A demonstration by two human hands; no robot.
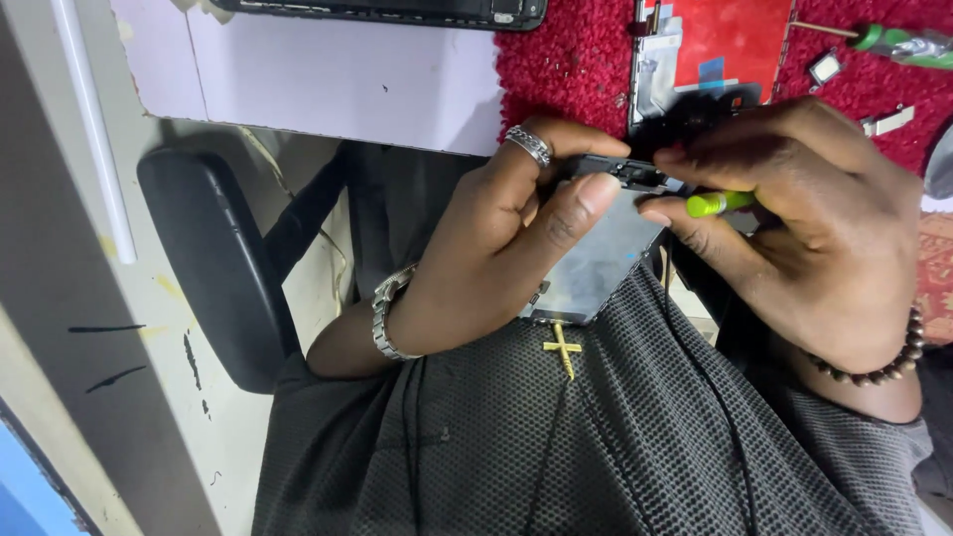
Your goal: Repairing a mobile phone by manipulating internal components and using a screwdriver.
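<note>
While hands grip it, phone (596,260) looks gutted.

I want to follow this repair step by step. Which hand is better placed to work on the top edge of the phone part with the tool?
Probably the right hand: it already holds the green-handled tool beside the top edge of the phone part. The left hand is busy gripping that part.

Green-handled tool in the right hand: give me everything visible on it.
The tool shows only a short bright lime-green stretch of glossy, plastic-looking handle, lying roughly level. The right hand wraps around it, hiding the rest. Its working end points left toward the dark phone frame, which the left hand holds; the tip itself is hidden.
</note>
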